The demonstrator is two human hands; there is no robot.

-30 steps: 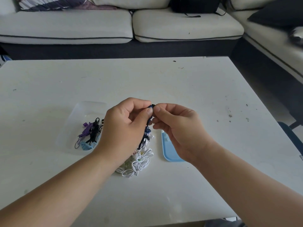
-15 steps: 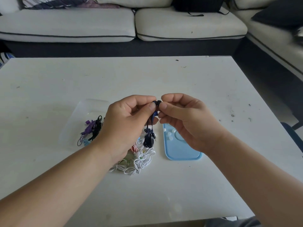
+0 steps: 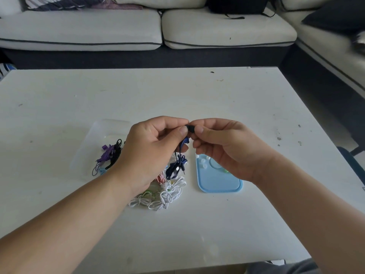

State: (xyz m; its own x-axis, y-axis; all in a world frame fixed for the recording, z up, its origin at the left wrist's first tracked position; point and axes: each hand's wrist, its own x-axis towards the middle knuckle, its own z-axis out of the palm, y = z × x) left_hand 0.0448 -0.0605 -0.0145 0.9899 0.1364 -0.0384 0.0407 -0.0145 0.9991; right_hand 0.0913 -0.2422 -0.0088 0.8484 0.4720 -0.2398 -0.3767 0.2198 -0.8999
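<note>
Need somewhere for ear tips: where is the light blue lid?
Head view: the light blue lid lies flat on the white table, below the right hand, just right of the white cable pile.

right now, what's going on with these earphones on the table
The left hand and right hand pinch the bud of a dark blue earphone above the white table, its coiled cord dangling. White earphones lie heaped underneath, a blue lid holding small ear tips to the right, a clear tub of purple and black ones to the left.

dark blue earphones (image 3: 174, 169), white cables (image 3: 169, 194), light blue lid (image 3: 219, 180), white table (image 3: 197, 95).
</note>
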